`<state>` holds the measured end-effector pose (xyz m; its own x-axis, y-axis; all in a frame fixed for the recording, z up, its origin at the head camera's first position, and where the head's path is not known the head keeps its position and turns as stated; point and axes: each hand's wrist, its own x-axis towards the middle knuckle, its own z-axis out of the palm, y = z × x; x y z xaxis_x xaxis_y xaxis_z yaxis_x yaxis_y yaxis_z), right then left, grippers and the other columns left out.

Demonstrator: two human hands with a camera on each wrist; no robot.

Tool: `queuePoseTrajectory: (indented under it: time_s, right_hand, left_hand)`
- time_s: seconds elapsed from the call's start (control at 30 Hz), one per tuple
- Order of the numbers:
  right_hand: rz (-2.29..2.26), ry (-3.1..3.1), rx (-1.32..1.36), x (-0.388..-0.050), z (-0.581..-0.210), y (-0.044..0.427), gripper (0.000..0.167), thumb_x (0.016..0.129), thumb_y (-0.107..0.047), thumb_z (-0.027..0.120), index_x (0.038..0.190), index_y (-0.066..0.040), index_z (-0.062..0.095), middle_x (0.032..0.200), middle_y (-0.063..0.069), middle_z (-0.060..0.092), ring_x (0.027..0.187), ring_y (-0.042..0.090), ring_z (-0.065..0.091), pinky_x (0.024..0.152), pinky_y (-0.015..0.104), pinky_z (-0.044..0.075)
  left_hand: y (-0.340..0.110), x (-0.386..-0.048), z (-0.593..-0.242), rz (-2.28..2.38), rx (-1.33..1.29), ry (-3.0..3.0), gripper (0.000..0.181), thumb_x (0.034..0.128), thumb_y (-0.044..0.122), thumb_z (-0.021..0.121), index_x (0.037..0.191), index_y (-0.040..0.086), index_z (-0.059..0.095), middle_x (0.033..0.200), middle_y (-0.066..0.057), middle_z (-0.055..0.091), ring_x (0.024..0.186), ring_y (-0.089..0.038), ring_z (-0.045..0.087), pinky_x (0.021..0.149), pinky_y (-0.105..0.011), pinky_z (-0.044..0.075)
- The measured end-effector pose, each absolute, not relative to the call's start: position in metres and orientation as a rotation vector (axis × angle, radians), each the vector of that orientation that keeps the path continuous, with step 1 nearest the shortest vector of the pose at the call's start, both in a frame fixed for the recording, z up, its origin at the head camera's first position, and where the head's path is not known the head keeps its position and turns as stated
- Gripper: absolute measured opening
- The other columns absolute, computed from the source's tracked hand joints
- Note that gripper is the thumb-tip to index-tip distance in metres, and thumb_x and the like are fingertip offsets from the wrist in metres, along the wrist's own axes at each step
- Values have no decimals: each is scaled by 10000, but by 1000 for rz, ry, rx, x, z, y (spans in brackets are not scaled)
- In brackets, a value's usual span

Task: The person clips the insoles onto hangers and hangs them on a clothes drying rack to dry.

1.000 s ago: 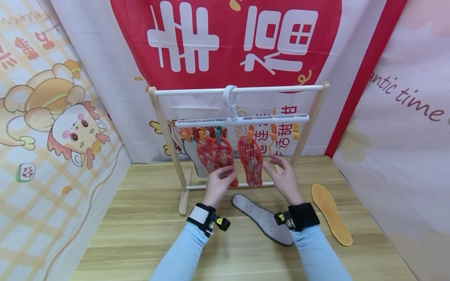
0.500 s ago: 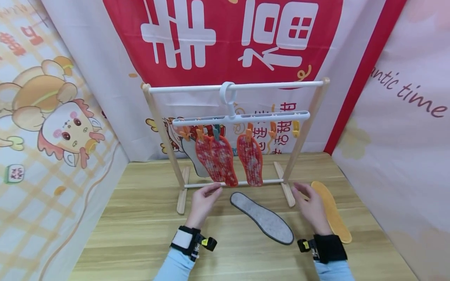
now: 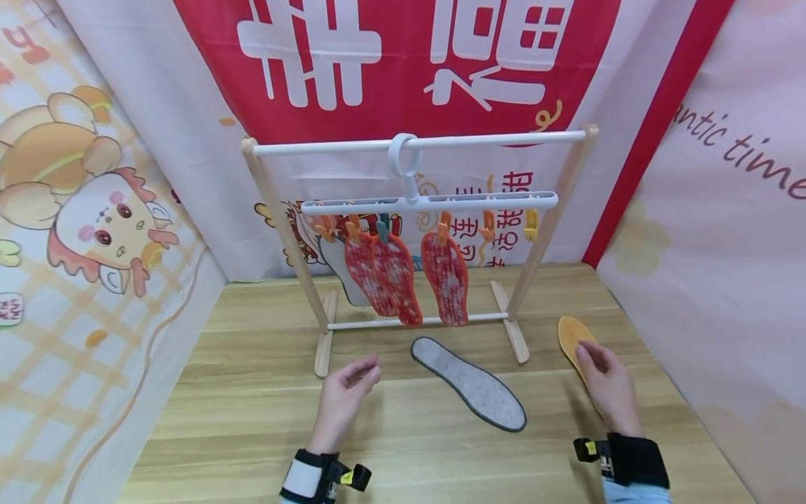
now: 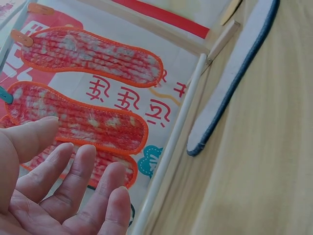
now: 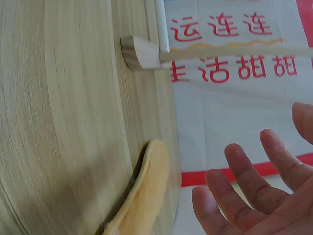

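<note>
My left hand (image 3: 343, 399) hovers over the table in front of the rack's left foot, fingers loosely bent and holding nothing. Over at the right, my right hand (image 3: 607, 385) hangs above a yellow insole (image 3: 571, 334), covering part of it in the head view. The right wrist view shows those fingers spread apart from the yellow insole (image 5: 146, 196). Between the hands a grey insole (image 3: 469, 381) with a dark edge lies flat. Red insoles with orange edging, such as the single one (image 3: 446, 280) and the front one of an overlapping pair (image 3: 395, 276), hang from clips.
A wooden rack (image 3: 548, 231) with white bars carries a white hanger (image 3: 491, 201). Behind the red pair hangs a pale insole (image 3: 340, 269). An orange clip (image 3: 487, 225) and a yellow clip (image 3: 531, 225) hold nothing. Printed cloths stand behind and at both sides.
Both hands have drawn away from the hanging red insoles. The left hand came back toward the front left; the right hand moved right, over the yellow insole.
</note>
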<state>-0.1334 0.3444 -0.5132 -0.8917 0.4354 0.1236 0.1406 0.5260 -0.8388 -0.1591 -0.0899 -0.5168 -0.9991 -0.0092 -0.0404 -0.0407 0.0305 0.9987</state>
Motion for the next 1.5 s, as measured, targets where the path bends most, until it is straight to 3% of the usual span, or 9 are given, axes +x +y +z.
queuePoseTrajectory:
  time_s: [0.23, 0.43, 0.67, 0.77, 1.23, 1.5]
  right_hand:
    - [1281, -2501, -499, -140, -513, 350, 475, 1040, -356, 503, 1331, 15, 564, 1272, 245, 601, 1106, 297, 556, 812, 204, 404]
    - [1207, -2571, -458, -149, -521, 361, 471, 1040, -337, 510, 1317, 40, 562, 1241, 276, 607, 1119, 350, 560, 827, 247, 415]
    - [1076, -2726, -353, -165, -530, 380, 476, 1046, -332, 492, 1316, 56, 538, 1235, 333, 574, 1117, 474, 547, 882, 543, 456]
    - [1009, -2774, -305, -174, -533, 389, 466, 1044, -316, 496, 1309, 65, 533, 1238, 355, 563, 1118, 518, 531, 891, 599, 440]
    - [870, -3047, -284, -207, -534, 422, 599, 1001, -374, 574, 1340, 104, 453, 1270, 427, 483, 1108, 555, 501, 875, 625, 441]
    - [839, -3123, -322, -217, -542, 427, 713, 917, -333, 687, 1366, 129, 381, 1264, 440, 467, 1078, 541, 505, 894, 637, 429]
  left_hand:
    - [-98, -138, -522, 2126, -151, 2282, 364, 895, 200, 754, 1184, -6, 678, 1104, -136, 699, 987, -220, 673, 850, -241, 535]
    - [-102, -126, -529, 2047, -161, 2333, 365, 888, 242, 761, 1175, 28, 692, 1064, -86, 707, 967, -200, 668, 828, -243, 535]
    - [-103, -121, -532, 2013, -97, 2399, 344, 903, 194, 741, 1181, 0, 679, 1055, -87, 710, 938, -194, 670, 789, -238, 540]
    - [-103, -120, -536, 1997, -23, 2455, 323, 907, 157, 734, 1171, -20, 678, 1038, -89, 715, 919, -194, 671, 778, -243, 543]
    - [-105, -117, -542, 1869, 107, 2591, 309, 898, 147, 740, 1135, -43, 684, 983, -72, 712, 866, -178, 671, 770, -264, 556]
    - [-108, -113, -547, 1788, 120, 2647, 313, 894, 172, 745, 1137, -16, 687, 992, -60, 709, 856, -154, 665, 757, -252, 553]
